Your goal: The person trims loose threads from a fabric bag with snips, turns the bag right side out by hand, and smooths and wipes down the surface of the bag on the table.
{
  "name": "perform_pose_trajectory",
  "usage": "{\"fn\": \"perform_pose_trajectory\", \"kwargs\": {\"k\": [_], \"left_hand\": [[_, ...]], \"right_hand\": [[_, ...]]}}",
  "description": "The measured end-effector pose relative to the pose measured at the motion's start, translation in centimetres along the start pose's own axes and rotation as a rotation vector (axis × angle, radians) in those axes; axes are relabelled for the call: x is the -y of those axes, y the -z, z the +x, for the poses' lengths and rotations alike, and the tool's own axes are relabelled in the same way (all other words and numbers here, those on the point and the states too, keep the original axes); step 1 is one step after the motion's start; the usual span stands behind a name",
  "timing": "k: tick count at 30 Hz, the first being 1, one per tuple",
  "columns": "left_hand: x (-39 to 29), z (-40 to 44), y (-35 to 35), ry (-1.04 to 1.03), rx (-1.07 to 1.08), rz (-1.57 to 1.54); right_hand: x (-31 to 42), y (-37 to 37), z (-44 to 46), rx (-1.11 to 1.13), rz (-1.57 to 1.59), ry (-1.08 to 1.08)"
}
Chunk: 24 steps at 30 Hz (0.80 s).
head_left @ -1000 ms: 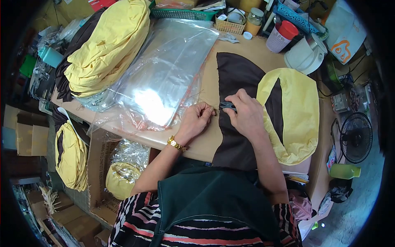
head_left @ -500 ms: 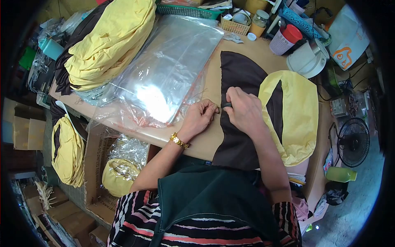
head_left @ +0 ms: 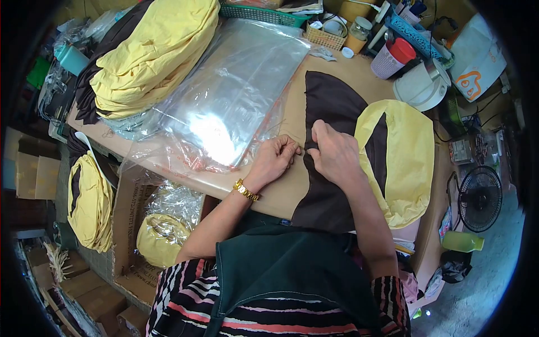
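A dark brown fabric piece (head_left: 328,199) lies on the table, joined to or lying under a yellow fabric piece (head_left: 412,163) on its right. My left hand (head_left: 277,160), below a gold watch (head_left: 246,191), is pinched at the brown fabric's left edge; what its fingertips hold is too small to name. Over the brown fabric, my right hand (head_left: 337,151) is closed around a small dark metal tool, now mostly hidden by the fingers, close to that same edge.
Clear plastic bags (head_left: 224,106) cover the table's left part, beside a yellow fabric pile (head_left: 151,62). Baskets, cups and a white container (head_left: 418,87) line the back. An open carton (head_left: 126,236) stands below left; a black fan (head_left: 480,197) is at right.
The small tool showed between my right fingers earlier and is now mostly hidden. Both hands stay at the brown edge. The whole view has shifted slightly.
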State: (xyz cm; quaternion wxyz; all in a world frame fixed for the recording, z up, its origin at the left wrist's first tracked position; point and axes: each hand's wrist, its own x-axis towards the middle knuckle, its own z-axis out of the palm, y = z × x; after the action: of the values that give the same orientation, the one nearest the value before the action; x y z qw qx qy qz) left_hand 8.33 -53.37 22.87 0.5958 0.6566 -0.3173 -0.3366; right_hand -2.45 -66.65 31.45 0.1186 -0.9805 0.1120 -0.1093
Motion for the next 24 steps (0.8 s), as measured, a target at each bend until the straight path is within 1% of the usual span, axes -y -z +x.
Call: {"fn": "perform_pose_trajectory", "kwargs": {"k": [1, 3, 5, 7, 8, 9, 10, 11, 12, 13, 14, 16, 17, 18, 19, 21, 22, 24], "left_hand": [[0.0, 0.1, 0.0, 0.010, 0.002, -0.015], [0.0, 0.1, 0.0, 0.004, -0.010, -0.027], [-0.1, 0.0, 0.0, -0.003, -0.019, -0.037], [-0.2, -0.2, 0.4, 0.013, 0.071, -0.145], [-0.4, -0.4, 0.9, 0.008, 0.071, -0.142], [-0.8, -0.8, 1.4, 0.062, 0.115, -0.235], [-1.1, -1.3, 2.0, 0.118, 0.158, -0.330], [-1.5, -1.8, 2.9, 0.116, 0.156, -0.331], [-1.8, -2.3, 3.8, 0.171, 0.275, -0.197], [-2.1, -2.7, 4.6, 0.226, 0.397, -0.058], [-2.4, -3.0, 5.2, 0.224, 0.404, -0.055], [-2.8, -3.5, 6.0, -0.114, 0.295, 0.475], [-2.4, -3.1, 5.6, -0.201, 0.114, 0.410], [-2.7, -2.4, 4.7, -0.200, 0.113, 0.413], [-3.2, -1.2, 3.3, -0.110, -0.043, 0.183], [-2.5, 1.2, 0.5, -0.013, -0.196, -0.046], [-0.4, 2.9, -1.0, -0.143, -0.254, 0.157], [-0.6, 3.7, -1.5, -0.280, -0.305, 0.359]], "right_hand": [[0.3, 0.6, 0.0, 0.001, -0.001, 0.002], [1.0, 1.5, -0.2, -0.088, 0.019, -0.005], [0.6, 0.6, 0.0, -0.089, 0.024, 0.011], [-0.2, -0.6, 0.0, -0.096, 0.028, 0.027], [-0.9, -1.2, -0.1, -0.131, 0.119, -0.029], [-1.5, -1.6, 0.0, -0.167, 0.210, -0.081], [-2.1, -1.8, 0.2, -0.168, 0.209, -0.077], [-2.8, -1.8, 0.3, -0.248, 0.215, -0.178], [-3.7, -2.0, 0.3, -0.329, 0.221, -0.284], [-4.9, -2.4, 0.2, -0.284, 0.173, -0.361], [-5.7, -3.2, 0.0, -0.289, 0.171, -0.367], [-6.5, -4.3, 0.0, -0.211, 0.078, -0.473], [-6.7, -4.7, -0.2, -0.193, 0.062, -0.465], [-6.6, -5.0, -0.1, -0.193, 0.065, -0.464], [-6.6, -5.3, -0.1, -0.203, 0.074, -0.477], [-6.5, -5.8, -0.4, -0.209, 0.084, -0.495], [-6.7, -5.8, -0.6, -0.211, 0.096, -0.500], [-6.9, -5.6, -0.8, -0.221, 0.103, -0.510]]}}
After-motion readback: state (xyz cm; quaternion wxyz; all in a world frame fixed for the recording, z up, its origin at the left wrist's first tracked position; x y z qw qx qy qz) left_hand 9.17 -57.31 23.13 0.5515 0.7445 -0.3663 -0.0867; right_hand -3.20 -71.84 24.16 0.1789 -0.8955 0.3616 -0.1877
